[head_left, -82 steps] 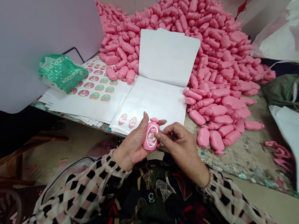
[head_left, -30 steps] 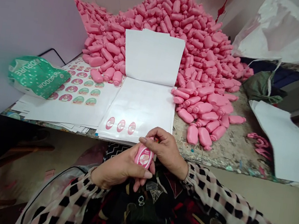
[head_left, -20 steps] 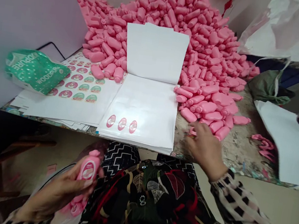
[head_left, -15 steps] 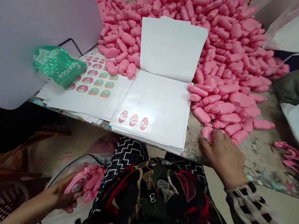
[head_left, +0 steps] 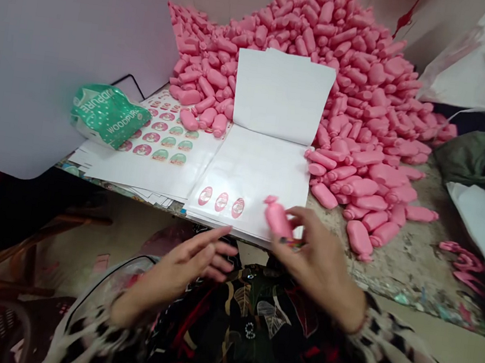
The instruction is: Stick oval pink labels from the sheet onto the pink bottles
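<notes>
My right hand [head_left: 319, 263] is closed round a small plain pink bottle [head_left: 277, 217], held just over the near edge of the white sticker sheet [head_left: 252, 174]. My left hand [head_left: 189, 261] hovers empty over my lap, fingers stretched out toward the bottle. Three pink oval stickers [head_left: 221, 201] remain on the sheet near its front edge. A big heap of pink bottles [head_left: 348, 88] fills the back and right of the table.
A sheet of round printed stickers [head_left: 161, 135] lies at the left with a green packet [head_left: 108, 114] on it. A white panel stands at the left. White bags and dark cloth [head_left: 474, 152] lie at the right. A clear bag [head_left: 93, 299] hangs by my left knee.
My left hand took the labelled bottle down to the bag at my left, let it go and came back empty. My right hand reached to the heap and picked up a plain bottle.
</notes>
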